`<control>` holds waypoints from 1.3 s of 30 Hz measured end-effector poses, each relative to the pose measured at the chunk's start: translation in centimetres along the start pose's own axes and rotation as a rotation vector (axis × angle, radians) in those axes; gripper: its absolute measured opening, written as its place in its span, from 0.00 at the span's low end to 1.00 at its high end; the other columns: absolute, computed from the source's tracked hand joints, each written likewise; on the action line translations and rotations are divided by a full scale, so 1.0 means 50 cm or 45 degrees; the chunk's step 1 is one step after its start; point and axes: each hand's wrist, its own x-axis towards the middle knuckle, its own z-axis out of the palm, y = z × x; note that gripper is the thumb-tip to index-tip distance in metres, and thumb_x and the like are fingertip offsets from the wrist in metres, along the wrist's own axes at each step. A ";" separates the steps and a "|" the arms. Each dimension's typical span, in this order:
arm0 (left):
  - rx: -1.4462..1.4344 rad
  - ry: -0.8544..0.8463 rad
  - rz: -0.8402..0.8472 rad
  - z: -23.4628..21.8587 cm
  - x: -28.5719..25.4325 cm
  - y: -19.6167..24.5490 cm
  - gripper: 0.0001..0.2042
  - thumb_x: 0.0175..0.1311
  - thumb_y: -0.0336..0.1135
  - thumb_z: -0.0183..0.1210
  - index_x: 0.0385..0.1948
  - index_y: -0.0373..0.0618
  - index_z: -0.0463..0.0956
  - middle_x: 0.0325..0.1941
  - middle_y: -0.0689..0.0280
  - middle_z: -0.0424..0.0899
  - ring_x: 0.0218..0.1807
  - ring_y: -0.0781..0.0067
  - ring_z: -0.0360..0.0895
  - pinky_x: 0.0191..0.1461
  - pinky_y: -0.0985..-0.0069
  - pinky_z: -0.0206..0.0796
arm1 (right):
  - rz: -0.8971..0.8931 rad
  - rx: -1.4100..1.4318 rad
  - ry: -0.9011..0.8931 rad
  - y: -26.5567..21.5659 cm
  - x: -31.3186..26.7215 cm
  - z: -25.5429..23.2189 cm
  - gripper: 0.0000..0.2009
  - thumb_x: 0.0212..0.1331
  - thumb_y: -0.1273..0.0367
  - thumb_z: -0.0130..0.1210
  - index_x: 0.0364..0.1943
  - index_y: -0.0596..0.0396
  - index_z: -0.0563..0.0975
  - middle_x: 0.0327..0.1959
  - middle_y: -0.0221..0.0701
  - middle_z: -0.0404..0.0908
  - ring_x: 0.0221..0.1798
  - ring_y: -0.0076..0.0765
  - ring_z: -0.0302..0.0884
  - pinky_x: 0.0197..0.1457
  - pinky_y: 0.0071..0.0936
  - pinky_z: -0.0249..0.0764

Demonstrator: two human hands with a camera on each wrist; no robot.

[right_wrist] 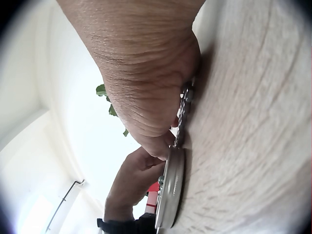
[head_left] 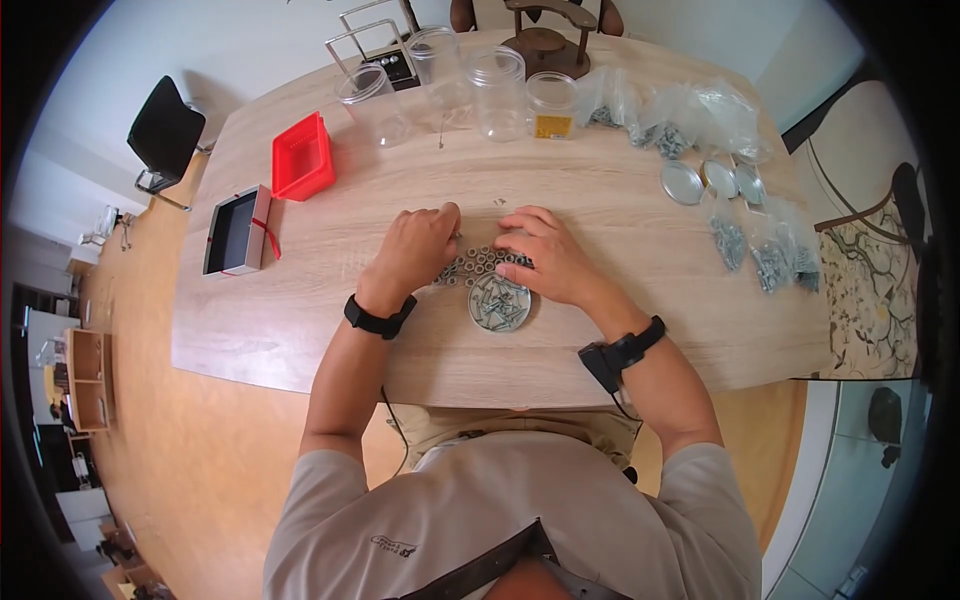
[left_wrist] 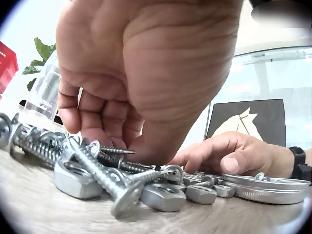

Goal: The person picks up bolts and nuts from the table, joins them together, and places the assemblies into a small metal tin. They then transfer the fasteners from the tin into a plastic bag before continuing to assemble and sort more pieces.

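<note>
My left hand point(head_left: 415, 245) reaches down over the left part of a pile of loose screws and hex nuts, its fingers curled and the thumb drawn in toward them. In the left wrist view, screws point(left_wrist: 100, 173) and nuts point(left_wrist: 163, 196) lie in front, and the thumb and fingertips close on a screw point(left_wrist: 117, 150), partly hidden behind others. The right hand point(head_left: 548, 255) rests with relaxed, spread fingers on the right side of the nuts point(head_left: 484, 258). Right by its thumb sits a round metal lid point(head_left: 528, 312) filled with screws point(head_left: 497, 303).
Clear jars point(head_left: 497, 95) stand along the back. Bags of hardware point(head_left: 770, 262) and metal lids point(head_left: 682, 184) are at the right. On the left are a red basket point(head_left: 303, 160) and an open box point(head_left: 236, 232). A wooden stand point(head_left: 548, 45) is at the far edge.
</note>
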 end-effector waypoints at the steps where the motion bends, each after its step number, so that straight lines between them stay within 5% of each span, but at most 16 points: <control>1: 0.013 0.006 0.015 0.002 0.000 -0.003 0.08 0.59 0.27 0.64 0.38 0.41 0.77 0.33 0.52 0.87 0.39 0.44 0.85 0.45 0.53 0.76 | -0.011 -0.002 0.005 0.001 0.000 0.000 0.19 0.62 0.59 0.72 0.53 0.54 0.87 0.67 0.39 0.81 0.78 0.53 0.66 0.80 0.48 0.65; 6: -0.110 0.018 -0.022 0.003 0.001 -0.010 0.09 0.59 0.25 0.64 0.41 0.39 0.77 0.33 0.53 0.87 0.38 0.49 0.86 0.46 0.60 0.77 | -0.041 0.015 0.047 0.009 0.002 0.002 0.18 0.63 0.60 0.70 0.52 0.55 0.87 0.66 0.39 0.82 0.76 0.53 0.68 0.79 0.47 0.66; 9: -0.627 -0.211 -0.091 -0.057 -0.015 0.052 0.12 0.61 0.29 0.67 0.46 0.39 0.79 0.33 0.53 0.87 0.36 0.52 0.86 0.47 0.60 0.77 | -0.033 0.007 0.031 0.003 0.004 -0.003 0.16 0.63 0.63 0.70 0.51 0.55 0.88 0.65 0.39 0.82 0.75 0.52 0.69 0.78 0.47 0.67; 12: -0.745 -0.359 0.117 -0.054 -0.021 0.067 0.13 0.61 0.31 0.69 0.44 0.38 0.81 0.34 0.54 0.87 0.36 0.56 0.85 0.46 0.64 0.77 | -0.027 -0.007 0.062 0.009 0.004 0.006 0.15 0.62 0.65 0.70 0.50 0.55 0.88 0.64 0.39 0.82 0.75 0.52 0.70 0.78 0.47 0.68; 18: -0.281 -0.426 -0.046 -0.055 -0.032 0.031 0.05 0.61 0.30 0.67 0.36 0.41 0.84 0.37 0.55 0.89 0.41 0.50 0.86 0.47 0.59 0.77 | -0.013 0.023 0.069 0.006 0.003 0.004 0.14 0.61 0.65 0.70 0.49 0.54 0.88 0.63 0.37 0.84 0.74 0.51 0.70 0.78 0.48 0.67; 30: 0.093 -0.146 -0.033 0.013 -0.024 0.052 0.07 0.62 0.34 0.65 0.32 0.40 0.83 0.33 0.56 0.87 0.37 0.49 0.85 0.45 0.57 0.76 | -0.048 0.015 0.106 0.013 0.003 0.008 0.13 0.60 0.66 0.69 0.47 0.54 0.88 0.62 0.37 0.84 0.73 0.51 0.72 0.77 0.46 0.69; 36: -0.624 -0.243 0.000 -0.048 -0.020 0.086 0.07 0.66 0.30 0.66 0.39 0.36 0.85 0.34 0.56 0.88 0.33 0.62 0.85 0.41 0.68 0.75 | -0.039 0.012 0.123 0.006 0.005 0.005 0.12 0.60 0.68 0.69 0.47 0.53 0.88 0.60 0.36 0.85 0.71 0.49 0.74 0.75 0.45 0.70; 39: -0.403 0.117 -0.038 -0.043 -0.006 0.034 0.06 0.68 0.29 0.65 0.40 0.36 0.85 0.33 0.55 0.88 0.33 0.61 0.84 0.40 0.67 0.75 | -0.045 0.026 0.096 0.005 0.007 0.003 0.12 0.60 0.68 0.69 0.47 0.53 0.88 0.60 0.36 0.85 0.71 0.49 0.74 0.75 0.45 0.71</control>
